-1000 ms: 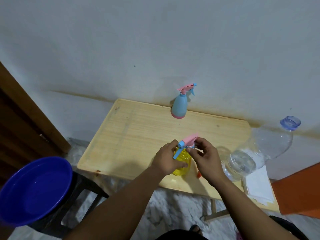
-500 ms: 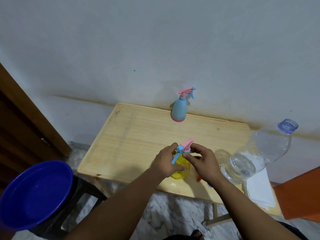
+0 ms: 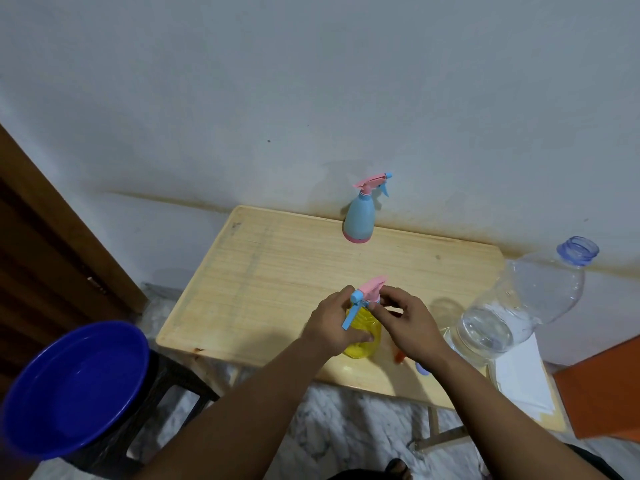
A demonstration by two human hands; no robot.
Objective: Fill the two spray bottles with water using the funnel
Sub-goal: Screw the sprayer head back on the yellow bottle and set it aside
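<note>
Left hand [image 3: 332, 323] grips yellow spray bottle [image 3: 363, 337] body on surface [image 3: 277, 271]; right hand [image 3: 408, 323] fingers pinch its pink sprayer head [image 3: 372, 289]. Blue spray bottle [image 3: 360, 220] stands behind; clear water bottle [image 3: 519, 306], part-filled, right of yellow one.

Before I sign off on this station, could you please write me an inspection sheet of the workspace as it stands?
Surface: wooden table against the wall, bare wood in its left half.
Job's things: yellow spray bottle upright near the front edge, pink spray head on; blue spray bottle upright at the back edge, head on; large clear water bottle uncapped, leaning at the right. Funnel: not clearly seen; an orange item is mostly hidden behind the right hand.
Clutter: white paper at the right end.
Grippers: left hand grips the yellow bottle's body; right hand pinches its spray head.
Cables: nothing seen.
Surroundings: blue basin on a dark stool, left.
</note>
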